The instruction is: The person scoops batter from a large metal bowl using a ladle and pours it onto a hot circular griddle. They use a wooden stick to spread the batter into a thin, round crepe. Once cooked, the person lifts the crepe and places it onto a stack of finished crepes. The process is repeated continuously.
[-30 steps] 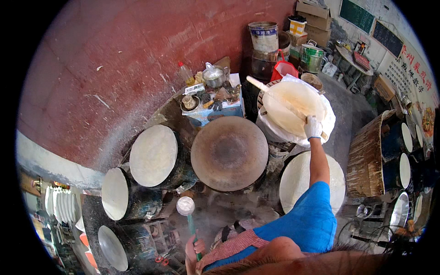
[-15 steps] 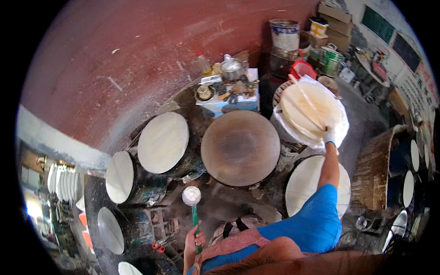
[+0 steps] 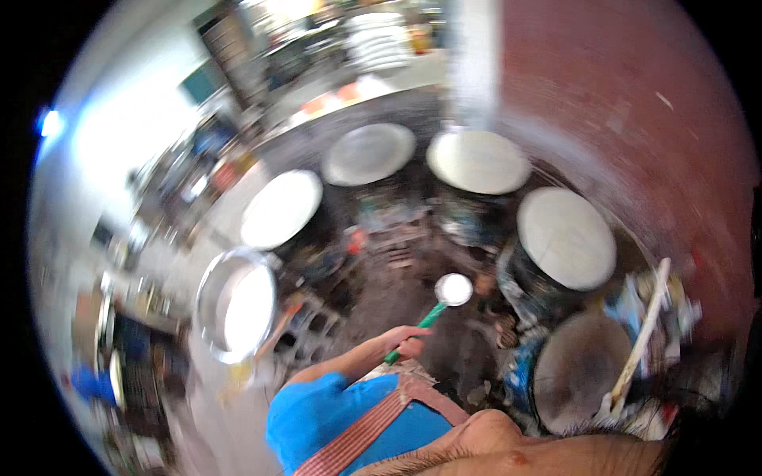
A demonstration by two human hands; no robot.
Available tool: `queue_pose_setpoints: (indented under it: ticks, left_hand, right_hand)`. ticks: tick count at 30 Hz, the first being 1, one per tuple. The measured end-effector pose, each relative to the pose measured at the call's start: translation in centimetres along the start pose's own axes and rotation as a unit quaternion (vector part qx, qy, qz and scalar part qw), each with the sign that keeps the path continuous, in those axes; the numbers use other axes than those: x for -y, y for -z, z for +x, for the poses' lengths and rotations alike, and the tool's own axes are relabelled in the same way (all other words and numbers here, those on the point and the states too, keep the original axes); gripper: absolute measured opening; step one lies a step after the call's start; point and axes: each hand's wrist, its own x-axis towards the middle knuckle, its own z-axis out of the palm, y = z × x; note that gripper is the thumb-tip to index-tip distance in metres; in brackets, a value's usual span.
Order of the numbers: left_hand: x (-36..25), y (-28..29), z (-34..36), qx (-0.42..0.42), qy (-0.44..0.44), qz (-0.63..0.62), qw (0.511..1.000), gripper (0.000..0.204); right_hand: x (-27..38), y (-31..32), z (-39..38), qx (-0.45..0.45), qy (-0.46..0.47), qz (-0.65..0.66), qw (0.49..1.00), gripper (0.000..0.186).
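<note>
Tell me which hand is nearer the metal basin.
Left. The left hand, holding the ladle, is just right of the basin; the right hand, with the stick, is much farther right and lower.

Left grip (image 3: pixel 403 342) curled inward, bare left forearm (image 3: pixel 349 362) aslant

Grn ladle hndl (image 3: pixel 432 316), blu sleeve (image 3: pixel 313 420), red strap (image 3: pixel 355 433) (striped)

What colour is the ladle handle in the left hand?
Green. The ladle handle in the left hand shows best in the head view, the only one.
</note>
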Motion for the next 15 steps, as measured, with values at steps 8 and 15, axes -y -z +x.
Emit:
queue_pose_setpoints:
  ticks: [8, 15]
  left_hand:
    - [4.8, 14.2, -16.4, 0.058, -0.404, -0.136, 0.903, 0.031]
    - [6.7, 27.3, -31.7, -0.13, -0.62, -0.16, 0.757, 0.038]
  right_hand:
    - [29.1, -26.3, -14.0, 0.476, 0.218, 0.141, 0.84, 0.026]
    - [55.1, -37.5, -40.9, 0.569, 0.559, -0.026, 0.603, 0.032]
